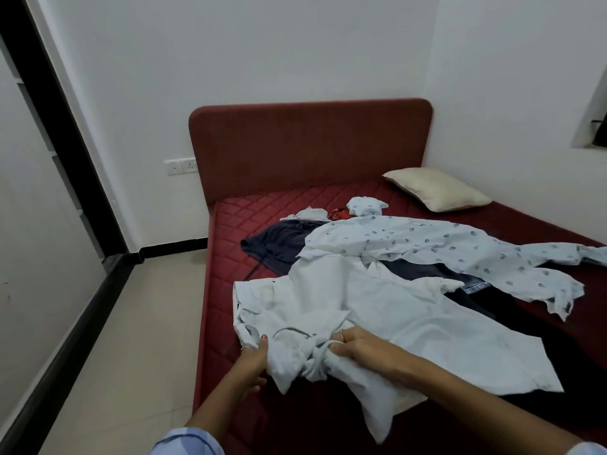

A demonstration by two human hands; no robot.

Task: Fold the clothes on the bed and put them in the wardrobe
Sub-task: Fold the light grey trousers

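Note:
A pale blue plain shirt (387, 310) lies spread on the near part of the red bed (230, 231). My left hand (253, 359) grips a bunched fold of it at its near left. My right hand (364, 348) grips the crumpled cloth beside it. Behind lies a patterned light shirt (427, 247), spread to the right. Dark navy garments (279, 244) lie under and between both shirts. A small patterned piece (364, 205) and a red item (340, 213) sit further back.
A cream pillow (437, 188) rests at the head of the bed on the right, below the red headboard (308, 142). Tiled floor (131, 339) runs along the bed's left side. A black-framed white panel (39, 192) stands on the left.

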